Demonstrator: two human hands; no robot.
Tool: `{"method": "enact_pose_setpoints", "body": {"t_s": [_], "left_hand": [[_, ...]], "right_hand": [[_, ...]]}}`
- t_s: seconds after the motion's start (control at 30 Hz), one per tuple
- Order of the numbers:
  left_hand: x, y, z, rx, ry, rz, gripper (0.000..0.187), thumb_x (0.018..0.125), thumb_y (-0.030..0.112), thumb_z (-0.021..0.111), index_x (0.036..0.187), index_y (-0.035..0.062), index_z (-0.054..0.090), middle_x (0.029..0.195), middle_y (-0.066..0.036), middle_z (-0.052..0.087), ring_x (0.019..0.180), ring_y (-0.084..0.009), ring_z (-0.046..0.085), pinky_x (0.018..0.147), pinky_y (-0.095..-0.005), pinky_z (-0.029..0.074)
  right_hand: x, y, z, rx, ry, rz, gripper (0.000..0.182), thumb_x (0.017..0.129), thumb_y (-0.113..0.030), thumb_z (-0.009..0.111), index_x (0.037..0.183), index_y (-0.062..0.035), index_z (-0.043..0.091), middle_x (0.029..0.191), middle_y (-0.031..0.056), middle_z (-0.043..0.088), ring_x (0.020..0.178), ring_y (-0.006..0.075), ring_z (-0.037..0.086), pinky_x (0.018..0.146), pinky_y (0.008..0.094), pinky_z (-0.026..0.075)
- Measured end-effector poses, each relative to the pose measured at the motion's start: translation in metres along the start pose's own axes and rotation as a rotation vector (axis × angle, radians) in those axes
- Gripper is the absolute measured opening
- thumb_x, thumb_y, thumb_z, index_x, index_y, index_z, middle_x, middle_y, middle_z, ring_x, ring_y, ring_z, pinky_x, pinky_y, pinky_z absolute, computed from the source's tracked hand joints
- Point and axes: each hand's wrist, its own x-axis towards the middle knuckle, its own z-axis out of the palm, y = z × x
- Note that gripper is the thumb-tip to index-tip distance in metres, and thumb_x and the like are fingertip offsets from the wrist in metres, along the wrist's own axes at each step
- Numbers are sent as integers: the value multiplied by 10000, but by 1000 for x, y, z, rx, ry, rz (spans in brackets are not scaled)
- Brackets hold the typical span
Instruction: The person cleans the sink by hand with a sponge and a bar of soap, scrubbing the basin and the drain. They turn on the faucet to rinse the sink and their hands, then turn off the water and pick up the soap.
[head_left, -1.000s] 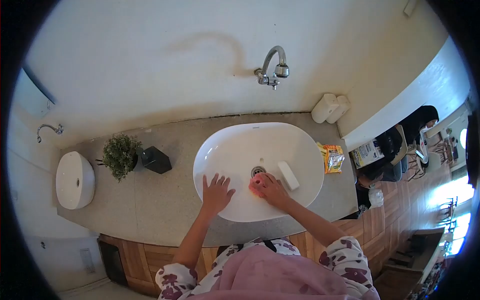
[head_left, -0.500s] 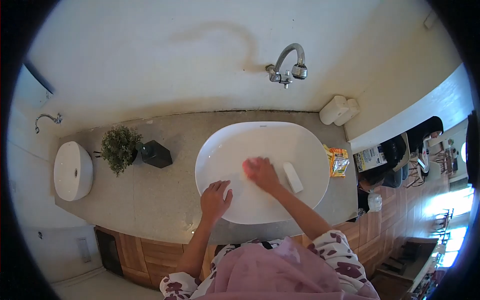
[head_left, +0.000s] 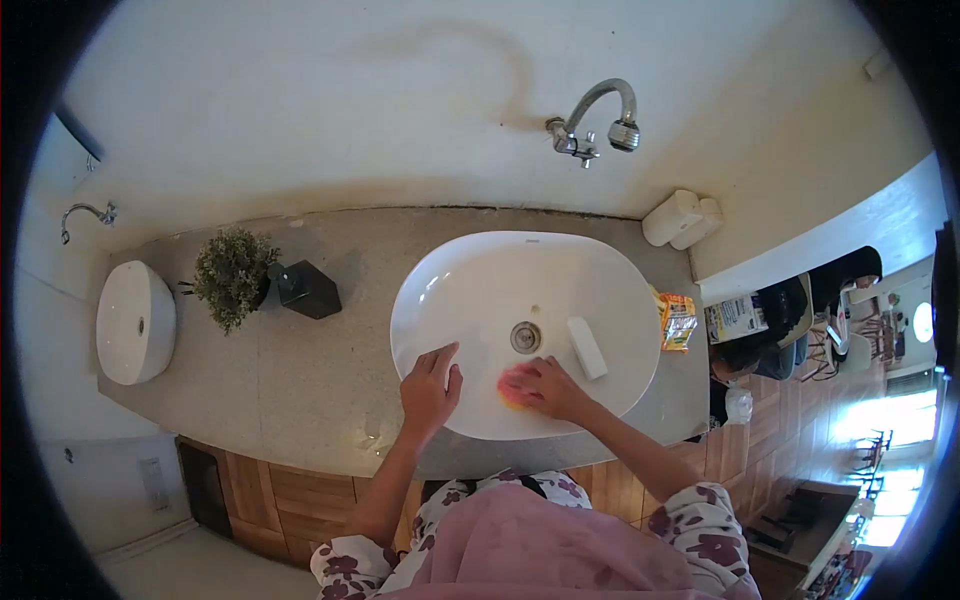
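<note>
My right hand [head_left: 555,388] presses a pink and yellow sponge [head_left: 513,386] against the inner front wall of the white oval washbasin [head_left: 480,260], with its fingers bent over it. On the basin's left front rim rests my left hand [head_left: 430,390], its fingers stretched out and holding nothing. Between the hands and the back wall of the bowl lies the round metal drain [head_left: 526,338]. A white oblong block [head_left: 587,348] lies in the bowl to the right of the drain; I cannot make out what it is.
A chrome faucet [head_left: 600,115] juts from the wall above. Right of the basin stand an orange and yellow packet [head_left: 677,322] and white containers [head_left: 672,218]. On the counter [head_left: 320,400] to the left are a dark bottle [head_left: 310,290], a plant [head_left: 235,278] and a second basin [head_left: 135,325].
My right hand has moved the sponge from the bowl's middle toward its front wall, uncovering the drain. The left hand stays on the rim. The view has shifted slightly.
</note>
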Motion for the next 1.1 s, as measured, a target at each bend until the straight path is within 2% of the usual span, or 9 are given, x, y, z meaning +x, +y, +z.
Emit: {"method": "enact_pose_setpoints", "body": {"t_s": [0.17,0.23,0.37,0.43,0.57,0.63,0.77,0.93,1.1], "left_hand": [[-1,0,0,14,39,-29,447,820,82,588,1265,92,549,1071,-122,641,930,-271,638,719,-380,545],[0,0,0,20,19,-51,472,819,72,585,1288,95,533,1074,-127,636,936,-272,636,717,-379,545],[-2,0,-1,-1,50,-69,470,826,54,569,1293,91,529,1085,-131,628,950,-272,631,725,-376,541],[-3,-3,0,-19,71,-72,465,830,50,563,1292,90,530,1100,-133,625,955,-276,630,736,-377,539],[-1,-6,2,-74,128,-24,454,837,25,542,1287,83,534,1167,-135,612,1026,-283,613,802,-377,528],[-3,-4,1,-90,131,-17,451,837,17,537,1284,78,534,1188,-134,607,1050,-285,606,822,-378,524],[-4,-2,-1,-103,116,-15,431,839,7,535,1265,74,548,1229,-124,590,1090,-275,592,846,-370,515],[-2,-9,0,-82,112,37,391,841,22,548,1224,93,585,1297,-116,542,1219,-301,498,979,-413,418],[-1,-5,4,177,73,-81,294,873,143,565,1159,117,629,1358,-84,492,1372,-329,301,1105,-542,186]], "right_hand": [[114,22,42,-354,414,105,391,769,-70,590,1157,-103,542,1067,159,496,941,359,501,793,456,463],[167,32,21,-301,517,238,426,757,-43,586,1175,-105,531,1062,161,492,942,364,500,804,462,460],[178,21,15,-237,682,234,436,751,-47,603,1176,-113,528,1059,158,491,960,370,503,776,478,482],[163,10,13,-54,490,286,388,794,-152,615,1176,-137,548,1063,168,510,969,382,527,763,494,508],[106,-30,26,-82,-32,204,362,848,-383,586,1148,-180,594,1033,189,561,944,403,589,808,497,519],[62,-52,13,7,-212,144,348,849,-363,588,1147,-183,589,1032,182,568,945,404,594,816,490,521],[2,-63,-44,-128,-382,331,354,822,-331,608,1135,-167,584,1015,157,566,958,359,591,769,489,530],[2,-6,-2,-364,-16,223,295,817,-232,607,1103,-163,586,989,124,559,882,315,581,717,480,530],[87,-5,17,-338,303,-29,243,839,-130,560,1081,-112,571,981,110,552,846,306,574,677,456,527]]}}
